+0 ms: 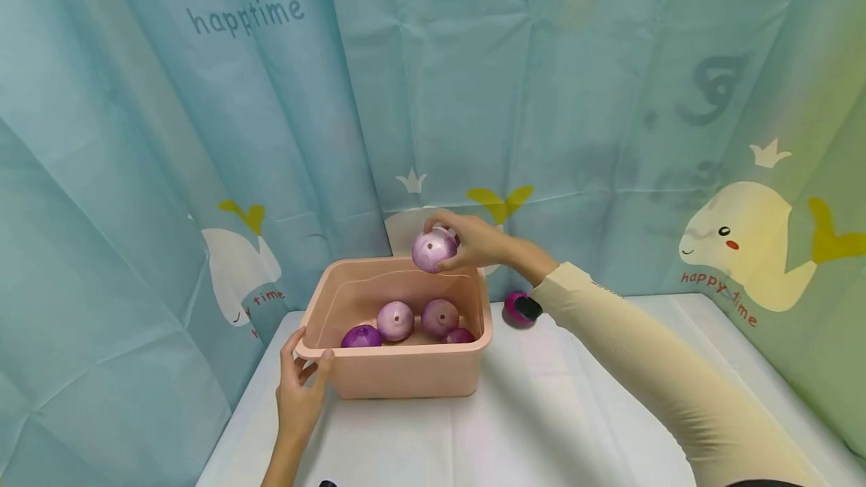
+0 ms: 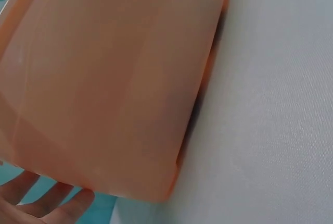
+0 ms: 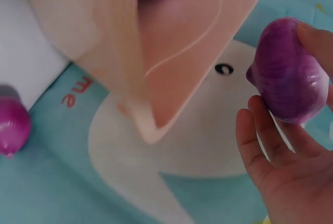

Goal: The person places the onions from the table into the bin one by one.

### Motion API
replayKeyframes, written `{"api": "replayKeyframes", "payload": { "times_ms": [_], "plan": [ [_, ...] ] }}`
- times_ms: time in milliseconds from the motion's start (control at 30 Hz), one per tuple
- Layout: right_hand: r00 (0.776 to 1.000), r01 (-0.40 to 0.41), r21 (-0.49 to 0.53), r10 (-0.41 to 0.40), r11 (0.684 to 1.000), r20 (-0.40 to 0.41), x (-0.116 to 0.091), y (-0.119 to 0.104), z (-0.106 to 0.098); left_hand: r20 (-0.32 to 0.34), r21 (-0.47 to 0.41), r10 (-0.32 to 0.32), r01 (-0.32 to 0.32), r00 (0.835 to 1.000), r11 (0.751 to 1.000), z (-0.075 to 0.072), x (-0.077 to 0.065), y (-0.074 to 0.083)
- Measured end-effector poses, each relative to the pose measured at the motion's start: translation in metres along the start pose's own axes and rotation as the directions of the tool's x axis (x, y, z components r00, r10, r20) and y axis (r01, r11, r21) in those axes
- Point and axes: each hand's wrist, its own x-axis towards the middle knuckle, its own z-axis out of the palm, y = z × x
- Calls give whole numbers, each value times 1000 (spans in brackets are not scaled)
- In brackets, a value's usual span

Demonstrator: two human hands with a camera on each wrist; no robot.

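Observation:
A pink plastic bin (image 1: 406, 376) stands on the white table with several purple onions (image 1: 395, 321) inside. My left hand (image 1: 301, 395) grips its front-left corner, thumb on the front rim and fingers around the left side. Above the back right part of the bin, my right hand (image 1: 479, 240) holds a purple onion (image 1: 431, 250) between thumb and fingers. In the right wrist view this onion (image 3: 290, 73) appears clear of the bin wall, its pointed tip facing the bin. The left wrist view shows the bin's outer wall (image 2: 99, 78) and my left fingertips (image 2: 78, 203) against it.
Another purple onion (image 1: 517, 307) lies on the table right of the bin, partly covered by a black object (image 1: 528, 309) near my right sleeve. A blue-green curtain (image 1: 460, 96) with whale prints hangs behind and around the white table (image 1: 561, 389).

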Motion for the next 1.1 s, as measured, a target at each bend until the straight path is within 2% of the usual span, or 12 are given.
{"api": "replayKeyframes", "payload": {
  "times_ms": [167,367,567,800,933,1100],
  "plan": [
    [998,37,-29,-36,999,44,14,-7,15,13,-5,-11,11,1000,1000,-1,0,0],
    [993,36,-62,-28,997,116,26,-8,34,6,-5,-17,17,1000,1000,0,0,-2],
    [985,-14,-38,20,999,169,30,-8,50,0,-11,-13,13,1000,1000,3,0,-3],
    [968,-152,2,149,988,202,27,-10,60,-4,-24,1,-1,1000,1000,4,1,-5],
    [967,-158,-19,158,987,202,27,-9,62,-8,-12,7,-7,1000,1000,3,1,-5],
    [955,-184,22,173,983,239,29,-7,63,-12,-10,4,-4,1000,1000,2,1,-5]
  ]
}}
